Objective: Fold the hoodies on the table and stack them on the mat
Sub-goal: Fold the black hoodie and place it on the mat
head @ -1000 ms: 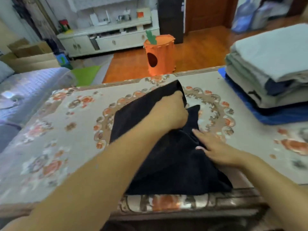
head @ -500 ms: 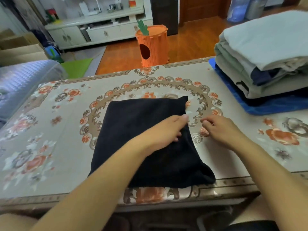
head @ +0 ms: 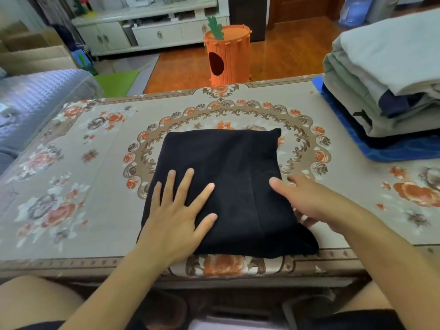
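Observation:
A black hoodie (head: 233,163), folded into a neat rectangle, lies in the middle of the flowered table (head: 83,186) near its front edge. My left hand (head: 176,210) lies flat on the hoodie's left half with the fingers spread. My right hand (head: 314,201) is at the hoodie's right edge, its thumb straight on top of the cloth and its fingers along the side. At the right, a blue mat (head: 404,151) carries a stack of folded hoodies (head: 381,67) in grey, beige and navy.
An orange carrot-shaped bin (head: 228,55) stands on the floor just beyond the table's far edge. A blue-grey sofa (head: 35,103) runs along the table's left side. White cabinets stand at the back of the room.
The hoodie's last fold has been laid down into a flat rectangle. My left hand moved from the right part to the left half and spread flat. My right hand came onto the right edge.

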Demonstrator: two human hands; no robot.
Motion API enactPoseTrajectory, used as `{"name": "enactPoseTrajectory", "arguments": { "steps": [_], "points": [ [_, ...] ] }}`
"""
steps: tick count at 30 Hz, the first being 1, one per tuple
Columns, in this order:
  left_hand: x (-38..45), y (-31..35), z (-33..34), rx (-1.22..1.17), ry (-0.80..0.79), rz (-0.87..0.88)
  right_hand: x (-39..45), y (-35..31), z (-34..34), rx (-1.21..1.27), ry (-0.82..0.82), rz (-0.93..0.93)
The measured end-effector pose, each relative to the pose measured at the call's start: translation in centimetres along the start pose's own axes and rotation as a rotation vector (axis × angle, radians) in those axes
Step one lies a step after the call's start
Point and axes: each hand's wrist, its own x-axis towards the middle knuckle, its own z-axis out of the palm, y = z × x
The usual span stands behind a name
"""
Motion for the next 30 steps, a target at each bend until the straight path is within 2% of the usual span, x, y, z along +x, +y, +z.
{"name": "enactPoseTrajectory", "arguments": {
  "steps": [5,7,10,12,14,16,17,19,20,21,22,23,24,26,28,30],
  "points": [
    [0.0,0.1,-0.1,-0.109,0.066,-0.044,1.0,-1.7,1.6,0.18,0.163,-0.024],
    [0.2,0.3,0.0,-0.131,0.066,-0.065,1.7,-2.3,2.3,0.121,0.196,-0.067],
    [0.4,0.3,0.1,-0.141,0.065,-0.084,1.2,-2.9,3.4,-0.052,0.419,-0.216],
    [0.4,0.6,0.0,-0.132,0.052,-0.083,0.8,-2.0,4.1,-0.067,0.531,-0.303],
    [0.6,1.1,-0.2,-0.079,0.022,-0.063,1.6,-0.4,4.4,-0.069,0.479,-0.258],
    [0.8,1.8,-0.4,-0.005,-0.03,-0.01,2.2,0.8,4.0,-0.184,0.42,-0.167],
    [1.1,2.1,-0.3,0.021,-0.043,0.006,2.3,0.7,3.5,-0.254,0.484,-0.159],
    [1.4,2.6,-0.4,0.044,-0.068,0.008,1.6,-1.0,2.7,-0.341,0.773,-0.309],
    [1.4,2.7,-0.3,0.052,-0.071,0.008,0.9,-2.5,2.8,-0.308,0.905,-0.471],
    [1.4,2.8,-0.3,0.058,-0.063,0.01,0.5,-4.1,3.2,-0.262,0.952,-0.651],
    [1.3,2.8,-0.3,0.058,-0.059,0.012,0.5,-5.7,3.9,-0.256,0.893,-0.806],
    [1.2,2.7,-0.3,0.052,-0.057,0.013,1.3,-6.6,4.8,-0.318,0.766,-0.902],
    [1.2,2.7,-0.3,0.045,-0.052,0.012,2.9,-6.8,5.4,-0.45,0.626,-0.913],
    [1.2,2.8,-0.3,0.051,-0.054,0.015,7.8,-5.3,4.8,-0.699,0.416,-0.724],
    [1.2,2.9,-0.1,0.071,-0.073,0.03,12.1,-3.4,2.7,-0.745,0.29,-0.493],
    [1.3,2.7,-0.1,0.064,-0.069,0.032,14.4,-3.9,0.3,-0.799,0.203,-0.42]
  ]
}}
